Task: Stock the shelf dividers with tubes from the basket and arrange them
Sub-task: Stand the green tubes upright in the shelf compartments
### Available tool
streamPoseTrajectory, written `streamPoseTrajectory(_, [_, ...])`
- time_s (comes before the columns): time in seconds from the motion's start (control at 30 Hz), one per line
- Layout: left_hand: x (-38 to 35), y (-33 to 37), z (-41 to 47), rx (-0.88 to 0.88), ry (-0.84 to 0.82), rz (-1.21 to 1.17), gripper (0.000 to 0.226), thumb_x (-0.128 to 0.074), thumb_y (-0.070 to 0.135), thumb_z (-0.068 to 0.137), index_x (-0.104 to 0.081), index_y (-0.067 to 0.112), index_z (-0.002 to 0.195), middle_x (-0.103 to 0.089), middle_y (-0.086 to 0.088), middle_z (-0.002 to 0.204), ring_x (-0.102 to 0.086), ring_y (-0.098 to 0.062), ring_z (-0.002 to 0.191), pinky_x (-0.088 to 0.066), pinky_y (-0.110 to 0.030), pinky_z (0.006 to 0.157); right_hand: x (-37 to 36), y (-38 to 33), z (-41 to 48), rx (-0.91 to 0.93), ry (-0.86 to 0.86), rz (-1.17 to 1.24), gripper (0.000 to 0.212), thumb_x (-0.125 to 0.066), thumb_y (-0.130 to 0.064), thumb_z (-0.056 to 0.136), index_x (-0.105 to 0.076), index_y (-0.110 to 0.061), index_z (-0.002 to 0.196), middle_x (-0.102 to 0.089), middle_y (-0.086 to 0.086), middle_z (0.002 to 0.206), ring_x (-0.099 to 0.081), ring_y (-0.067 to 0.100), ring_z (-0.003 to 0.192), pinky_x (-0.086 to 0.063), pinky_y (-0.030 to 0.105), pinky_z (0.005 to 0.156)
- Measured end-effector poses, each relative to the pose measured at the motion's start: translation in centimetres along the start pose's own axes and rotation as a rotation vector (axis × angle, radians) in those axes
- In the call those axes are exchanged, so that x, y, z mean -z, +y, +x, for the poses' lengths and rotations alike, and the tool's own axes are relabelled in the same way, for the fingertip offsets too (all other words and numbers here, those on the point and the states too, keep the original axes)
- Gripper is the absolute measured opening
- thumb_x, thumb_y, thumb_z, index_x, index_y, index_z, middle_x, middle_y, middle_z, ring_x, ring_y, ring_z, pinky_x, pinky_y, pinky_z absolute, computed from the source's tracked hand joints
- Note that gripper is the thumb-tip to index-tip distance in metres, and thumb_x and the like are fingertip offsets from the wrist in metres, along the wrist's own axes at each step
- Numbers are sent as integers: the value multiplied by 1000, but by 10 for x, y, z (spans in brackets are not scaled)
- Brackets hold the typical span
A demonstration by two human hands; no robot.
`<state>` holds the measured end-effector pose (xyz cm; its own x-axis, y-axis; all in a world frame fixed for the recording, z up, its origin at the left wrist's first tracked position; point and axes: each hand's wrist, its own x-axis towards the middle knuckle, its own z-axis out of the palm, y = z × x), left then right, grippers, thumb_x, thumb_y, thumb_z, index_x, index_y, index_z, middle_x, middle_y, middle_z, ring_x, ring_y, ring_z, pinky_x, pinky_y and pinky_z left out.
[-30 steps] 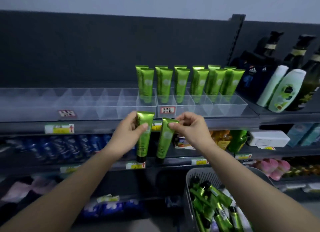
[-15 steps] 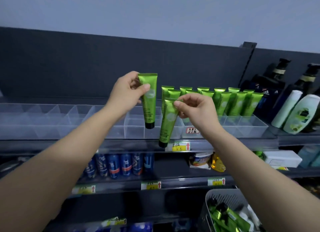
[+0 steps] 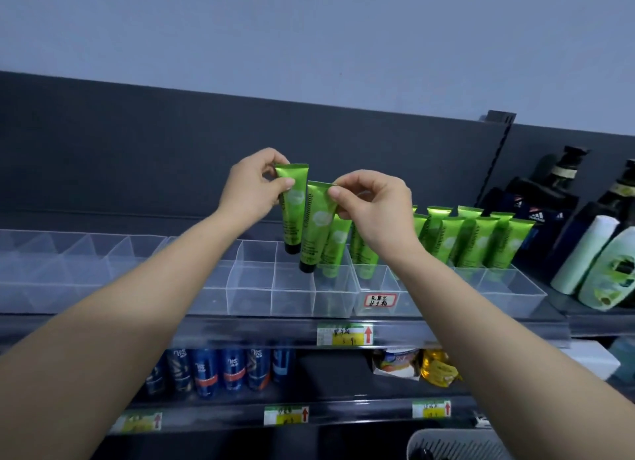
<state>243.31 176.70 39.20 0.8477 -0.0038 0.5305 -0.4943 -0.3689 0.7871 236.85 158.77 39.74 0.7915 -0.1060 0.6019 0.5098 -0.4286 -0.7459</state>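
My left hand [image 3: 252,190] pinches the crimped top of a green tube [image 3: 293,212] with a black cap, held upright above the clear shelf dividers [image 3: 292,301]. My right hand [image 3: 374,207] pinches the top of a second green tube [image 3: 315,229], whose cap hangs just over a back compartment. Several green tubes [image 3: 474,243] stand in the back compartments to the right. The basket [image 3: 453,444] shows only its pale rim at the bottom right.
Tall bottles [image 3: 598,253] stand on the same shelf at the far right. Blue cans [image 3: 223,373] and small packets [image 3: 412,365] fill the shelf below. Yellow price tags [image 3: 343,335] line the shelf edges. Divider compartments to the left hold nothing.
Both hands have risen from below the shelf edge with their tubes and moved back over the dividers. The view has tilted up, so the basket is nearly out of sight.
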Motion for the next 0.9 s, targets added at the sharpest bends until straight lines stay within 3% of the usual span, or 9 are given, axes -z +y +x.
streamPoseTrajectory(0.17, [-10, -22, 8, 41, -80, 63, 23, -68, 6, 82, -59, 26, 75, -66, -4, 75, -61, -24, 59, -58, -49, 67, -7, 10, 7, -6, 32, -30, 21, -74, -13, 80, -69, -29, 68, -67, -6, 63, -67, 21, 63, -57, 45, 68])
streamPoseTrajectory(0.27, [-13, -34, 10, 74, -123, 73, 19, -68, 7, 83, -61, 25, 78, -67, -7, 80, -65, -29, 69, -58, -49, 69, -14, 14, 10, -28, 41, -47, 19, -72, -10, 81, -70, -27, 72, -67, -8, 65, -68, 18, 67, -58, 44, 70])
streamPoseTrajectory(0.4, [-15, -44, 11, 75, -145, 118, 21, -70, 10, 81, -60, 28, 75, -67, -2, 76, -64, -29, 75, -55, -48, 76, -24, 20, 15, -27, 45, -71, 13, -70, -9, 82, -72, -21, 78, -68, -8, 69, -68, 18, 70, -57, 43, 72])
streamPoseTrajectory(0.57, [-17, -53, 11, 106, -159, 131, 31, -69, 6, 82, -56, 30, 67, -62, 7, 68, -66, -29, 71, -55, -47, 75, -38, 27, 18, -20, 30, -128, 9, -70, -7, 82, -73, -16, 80, -65, -8, 67, -66, 17, 66, -56, 38, 73])
streamPoseTrajectory(0.9, [-14, -59, 15, 116, -208, 103, 19, -65, 2, 82, -62, 21, 77, -70, -6, 77, -69, -29, 71, -58, -44, 71, -55, 52, 14, -9, 15, -227, 5, -73, -10, 80, -75, -13, 84, -67, -6, 71, -62, 10, 64, -55, 33, 71])
